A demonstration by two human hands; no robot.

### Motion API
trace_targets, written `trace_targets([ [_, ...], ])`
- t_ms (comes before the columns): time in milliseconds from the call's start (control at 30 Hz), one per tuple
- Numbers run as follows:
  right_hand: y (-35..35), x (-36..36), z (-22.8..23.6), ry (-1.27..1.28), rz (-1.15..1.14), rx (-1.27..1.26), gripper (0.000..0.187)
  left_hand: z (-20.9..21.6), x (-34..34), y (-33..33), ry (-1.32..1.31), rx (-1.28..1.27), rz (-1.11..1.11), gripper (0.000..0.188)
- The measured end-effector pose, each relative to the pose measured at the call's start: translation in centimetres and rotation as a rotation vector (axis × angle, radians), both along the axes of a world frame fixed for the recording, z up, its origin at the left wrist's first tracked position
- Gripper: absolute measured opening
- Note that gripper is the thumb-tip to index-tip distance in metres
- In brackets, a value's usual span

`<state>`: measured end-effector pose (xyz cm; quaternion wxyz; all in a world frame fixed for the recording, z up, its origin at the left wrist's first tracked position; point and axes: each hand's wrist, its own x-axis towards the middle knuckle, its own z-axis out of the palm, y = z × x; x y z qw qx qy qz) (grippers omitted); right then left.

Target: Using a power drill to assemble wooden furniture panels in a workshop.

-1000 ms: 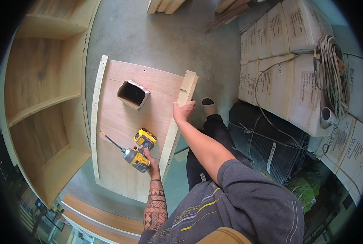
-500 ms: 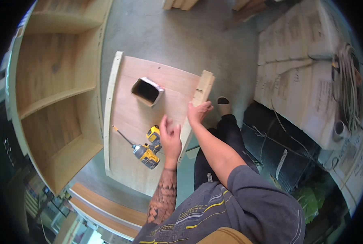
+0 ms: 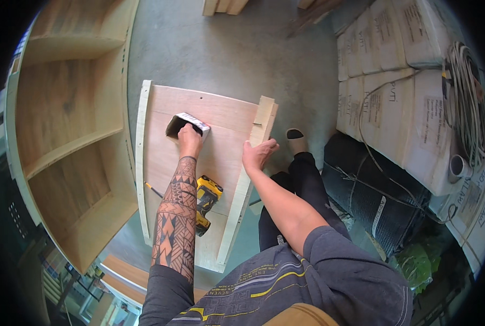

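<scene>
A plywood panel (image 3: 221, 120) with pale wooden strips along both long sides lies in front of me. My left hand (image 3: 189, 139) reaches into an open cardboard box (image 3: 204, 126) lying on the panel; its fingertips are hidden inside. My right hand (image 3: 257, 156) is wrapped over the right-hand wooden strip (image 3: 266, 115), thumb on the inner side and fingers on the outer. A small dark screw-like piece (image 3: 257, 124) shows on that strip, beyond the hand. Beside my left forearm rests a yellow and black cordless driver (image 3: 208, 190), its long bit partly covered by the arm.
At the left stands a large wooden shelf unit (image 3: 68, 103). White wrapped packages (image 3: 383, 108) are stacked at the right, with a coiled cable (image 3: 465, 103) and a black roll (image 3: 362, 185) by them. Wooden pieces (image 3: 224, 6) lie at the far edge. My foot (image 3: 295, 140) is beside the panel.
My left hand has moved forward and left, from above the panel into the cardboard box, and its forearm now covers part of the driver. My right hand stays on the wooden strip.
</scene>
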<state>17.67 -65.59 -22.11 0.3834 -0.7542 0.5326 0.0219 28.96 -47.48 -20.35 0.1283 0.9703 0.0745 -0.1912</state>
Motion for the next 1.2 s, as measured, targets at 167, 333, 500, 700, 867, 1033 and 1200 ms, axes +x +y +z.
trace_targets([
  [167, -0.8, 0.0, 0.1, 0.035, -0.015, 0.031, 0.068, -0.4, 0.5, -0.6, -0.006, 0.036, 0.002, 0.017],
  [333, -0.6, 0.1, 0.7, 0.068, -0.043, 0.103, 0.066, 0.0, 0.9, 1.4, -0.025, 0.012, -0.045, 0.016],
  [500, -0.7, -0.1, 0.4, 0.020, -0.002, 0.036, 0.067, 2.5, 1.7, 1.1, -0.039, 0.043, -0.152, 0.017],
  [700, -0.7, 0.0, 0.4, 0.031, -0.019, 0.035, 0.068, 12.4, 2.1, 2.5, -0.134, -0.035, -0.208, 0.020],
  [867, -1.4, 0.0, -0.7, 0.006, -0.046, 0.021, 0.069, 24.8, -0.8, 5.7, -0.140, -0.197, 0.258, 0.021],
  [1033, 0.7, -0.2, -0.1, 0.005, 0.023, 0.058, 0.071, 26.4, -8.4, 17.5, -0.215, -0.367, 0.526, 0.018],
  [1200, -1.0, -1.4, -4.8, -0.066, 0.123, -0.221, 0.073, 22.4, -10.9, 16.5, -0.237, -0.594, 0.680, 0.032],
])
